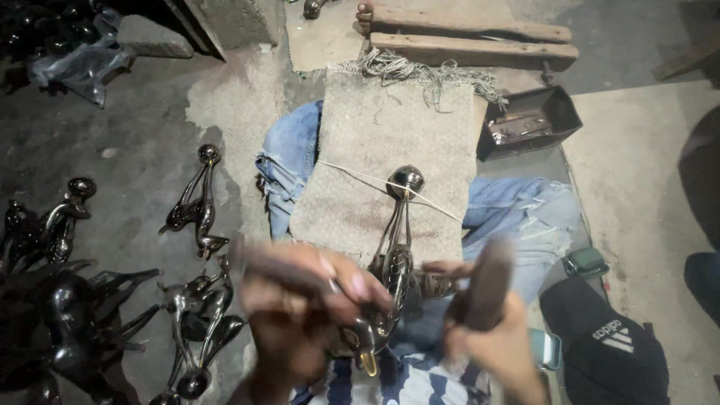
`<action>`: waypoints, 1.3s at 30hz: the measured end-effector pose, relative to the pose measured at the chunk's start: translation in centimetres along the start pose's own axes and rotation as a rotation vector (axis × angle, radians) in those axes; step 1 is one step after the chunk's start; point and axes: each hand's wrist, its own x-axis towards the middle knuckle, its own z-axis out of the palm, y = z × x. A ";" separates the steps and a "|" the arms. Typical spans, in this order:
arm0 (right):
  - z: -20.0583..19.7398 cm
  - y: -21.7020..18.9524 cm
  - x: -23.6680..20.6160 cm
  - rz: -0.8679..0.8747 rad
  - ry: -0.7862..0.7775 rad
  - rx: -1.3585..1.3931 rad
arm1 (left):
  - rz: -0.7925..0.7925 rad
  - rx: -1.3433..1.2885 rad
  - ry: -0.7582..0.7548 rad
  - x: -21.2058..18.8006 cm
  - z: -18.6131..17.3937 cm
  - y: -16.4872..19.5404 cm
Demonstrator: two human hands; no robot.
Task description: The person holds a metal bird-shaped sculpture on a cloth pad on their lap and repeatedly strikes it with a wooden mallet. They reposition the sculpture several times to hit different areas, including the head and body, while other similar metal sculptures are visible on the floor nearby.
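Dark figurines (pixel 196 196) and a metal box (pixel 529 122) lie on the floor (pixel 637 172).

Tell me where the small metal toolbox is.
In the head view, the open metal toolbox sits upper right on the floor, beside the woven mat, below the wooden planks.

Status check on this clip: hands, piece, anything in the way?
Left hand gripping the figurine. Right hand holding a dark tool. Figurine resting on lap mat. Nothing blocking.
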 end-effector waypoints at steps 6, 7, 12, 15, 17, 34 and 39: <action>6.0 1.2 -0.1 -0.362 0.108 -0.386 | 0.166 0.589 0.032 -1.6 0.5 -0.8; 6.5 1.0 0.4 -0.441 0.115 -0.488 | 0.131 0.666 0.043 -1.8 -0.3 -0.9; 7.8 -0.4 2.0 -0.492 0.002 -0.650 | 0.056 0.440 0.375 -2.6 -5.6 -2.5; 8.3 -0.9 2.4 -0.468 -0.002 -0.732 | -0.072 0.306 0.459 -2.7 -9.1 -3.7; 8.5 -0.9 2.4 -0.449 0.011 -0.753 | -0.120 0.191 0.463 -2.4 -11.2 -5.0; 7.9 -2.3 2.7 -0.260 -0.004 -0.812 | -0.151 0.107 0.405 -0.8 -12.7 -6.6; 8.0 -2.3 2.7 -0.335 -0.032 -0.805 | -0.149 -0.094 0.382 -4.1 -12.1 -6.4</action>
